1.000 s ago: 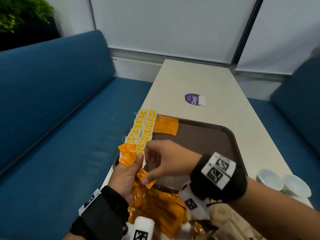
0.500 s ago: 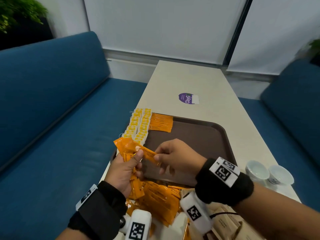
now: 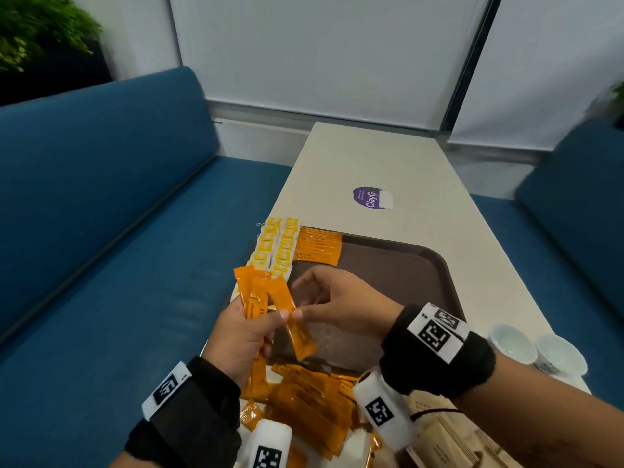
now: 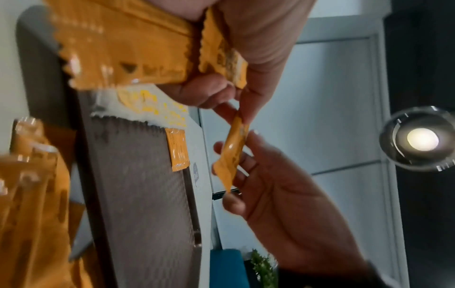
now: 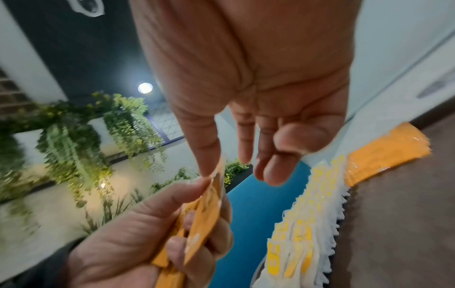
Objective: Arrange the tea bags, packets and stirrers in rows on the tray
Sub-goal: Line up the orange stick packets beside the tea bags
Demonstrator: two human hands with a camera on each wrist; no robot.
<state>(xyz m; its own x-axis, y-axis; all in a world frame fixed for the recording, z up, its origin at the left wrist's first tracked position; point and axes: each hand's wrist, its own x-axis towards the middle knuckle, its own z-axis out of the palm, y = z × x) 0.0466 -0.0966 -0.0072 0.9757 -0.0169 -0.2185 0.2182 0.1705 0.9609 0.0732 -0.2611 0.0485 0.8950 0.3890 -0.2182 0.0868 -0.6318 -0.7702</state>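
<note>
Head view: tea bags [image 3: 275, 246] and a short row of orange packets [image 3: 319, 246] sit at the tray's [image 3: 422, 265] upper left; left hand [image 3: 243, 336] grasps a bunch, right hand [image 3: 341, 305] pinches one packet [image 3: 293, 319]; a loose pile [image 3: 310, 403] at frame bottom remains

A round purple sticker [image 3: 367, 198] near the middle of the desk [image 3: 422, 184] reads "ClayG". The nearest orange packet [image 3: 312, 255] in the row at the tray's far left corner carries "AMERICAN BLACK COFFEE", only partly legible. Other print is too blurred to read.
</note>
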